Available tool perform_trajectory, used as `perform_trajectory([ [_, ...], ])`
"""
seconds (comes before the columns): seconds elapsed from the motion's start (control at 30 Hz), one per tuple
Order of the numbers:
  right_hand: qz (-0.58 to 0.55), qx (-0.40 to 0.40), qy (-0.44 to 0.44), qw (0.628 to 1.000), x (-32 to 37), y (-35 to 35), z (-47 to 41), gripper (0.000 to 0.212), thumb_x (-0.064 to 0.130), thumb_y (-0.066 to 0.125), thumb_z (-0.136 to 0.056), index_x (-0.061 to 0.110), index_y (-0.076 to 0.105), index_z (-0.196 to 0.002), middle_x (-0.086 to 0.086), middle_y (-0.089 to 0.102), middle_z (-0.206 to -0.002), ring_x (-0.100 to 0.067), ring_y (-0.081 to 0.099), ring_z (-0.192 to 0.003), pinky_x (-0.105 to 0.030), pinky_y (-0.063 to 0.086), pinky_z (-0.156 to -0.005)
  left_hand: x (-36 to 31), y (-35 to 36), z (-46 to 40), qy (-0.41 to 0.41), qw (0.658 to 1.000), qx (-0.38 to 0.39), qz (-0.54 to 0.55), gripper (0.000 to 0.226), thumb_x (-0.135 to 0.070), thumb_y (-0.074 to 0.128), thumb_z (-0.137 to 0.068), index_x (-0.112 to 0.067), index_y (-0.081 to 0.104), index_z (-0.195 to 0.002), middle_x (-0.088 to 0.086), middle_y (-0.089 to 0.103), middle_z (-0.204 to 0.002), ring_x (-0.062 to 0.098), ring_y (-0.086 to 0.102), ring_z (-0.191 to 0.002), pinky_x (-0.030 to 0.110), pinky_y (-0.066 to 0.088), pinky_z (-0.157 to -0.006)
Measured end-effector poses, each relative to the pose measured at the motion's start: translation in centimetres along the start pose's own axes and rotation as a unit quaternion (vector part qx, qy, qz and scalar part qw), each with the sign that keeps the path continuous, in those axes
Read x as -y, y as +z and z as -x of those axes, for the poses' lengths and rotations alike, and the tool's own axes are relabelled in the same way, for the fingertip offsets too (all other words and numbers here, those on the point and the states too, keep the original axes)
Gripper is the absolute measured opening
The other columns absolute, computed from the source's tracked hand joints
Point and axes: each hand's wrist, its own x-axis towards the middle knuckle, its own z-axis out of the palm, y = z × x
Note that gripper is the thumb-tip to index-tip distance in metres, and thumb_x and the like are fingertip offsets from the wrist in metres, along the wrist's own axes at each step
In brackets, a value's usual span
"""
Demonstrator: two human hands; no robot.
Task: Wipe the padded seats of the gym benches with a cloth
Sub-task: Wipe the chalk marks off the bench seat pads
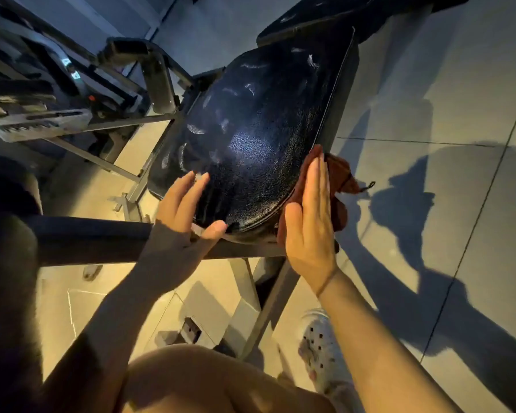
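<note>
A dark, glossy padded seat (251, 138) with scuffed, worn patches fills the middle of the head view. My right hand (310, 222) lies flat with straight fingers against the seat's right side edge, pressing a reddish-brown cloth (344, 174) onto it; cloth folds hang out past the hand to the right. At the seat's near left corner, my left hand (182, 210) rests with its fingers laid on the top surface and its thumb along the front edge.
The bench's grey metal frame (268, 302) runs below the seat. A dark padded bar (87, 236) crosses at the left. More gym machine parts (42, 120) stand at the upper left. A second dark pad (355, 13) sits behind. Tiled floor (444, 99) lies right; my shoe (319, 347) is below.
</note>
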Motion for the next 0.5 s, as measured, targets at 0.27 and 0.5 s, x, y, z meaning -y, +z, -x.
perform_trajectory([
  [0.27, -0.05, -0.098, 0.053, 0.993, 1.8, 1.4, -0.1, 0.053, 0.022, 0.022, -0.105, 0.0, 0.013, -0.152, -0.016, 0.015, -0.16, -0.016, 0.011, -0.147, -0.014, 0.007, -0.118, -1.8, 1.8, -0.5, 0.02, 0.998, 0.047, 0.021, 0.068, -0.058, 0.042, -0.083, -0.051, 0.002, -0.138, -0.01, -0.001, -0.161, -0.008, -0.001, -0.135, 0.021, 0.004, -0.111],
  [0.5, 0.213, -0.106, -0.018, 0.971, 0.6, 6.8, 7.7, 0.05, 0.024, 0.023, -0.108, 0.005, 0.012, -0.152, -0.017, 0.019, -0.156, -0.037, 0.027, -0.142, -0.033, 0.006, -0.121, -0.6, 2.1, -0.6, 0.032, 0.997, 0.017, 0.061, 0.064, -0.051, 0.039, -0.085, -0.044, 0.007, -0.141, -0.008, 0.008, -0.159, -0.017, 0.007, -0.13, -0.001, 0.006, -0.101],
])
